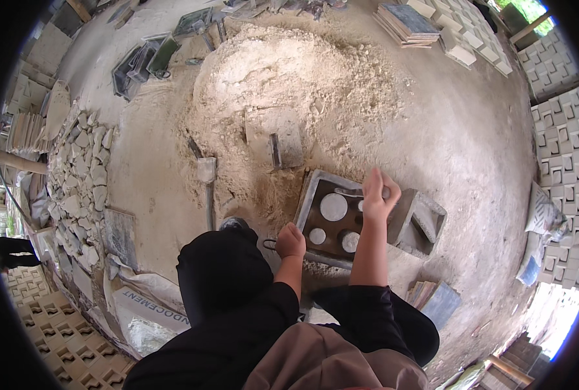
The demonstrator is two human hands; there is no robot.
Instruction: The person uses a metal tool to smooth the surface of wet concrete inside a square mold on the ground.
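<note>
In front of me lies a rectangular grey mould (pixel 316 185) with a brown inside and several pale round discs (pixel 333 207) in it. My left hand (pixel 291 241) is closed at the mould's near left edge, around a dark loop handle (pixel 270 244) that sticks out to its left. Over the mould's right side my right hand (pixel 380 196) is closed on a grey bar (pixel 349 192). One end of the bar points left across the mould; the fingers hide its middle. Touching the mould's right side is an open grey box (pixel 437 214) with a slanted plate inside.
A heap of pale powder (pixel 270 65) rises beyond the mould, with a flat handled plate (pixel 283 143) at its foot. A hammer-like tool (pixel 207 170) lies left. Broken rubble (pixel 81 182), dark moulds (pixel 145 60), stacked boards (pixel 407 25) and patterned blocks (pixel 565 149) surround the floor.
</note>
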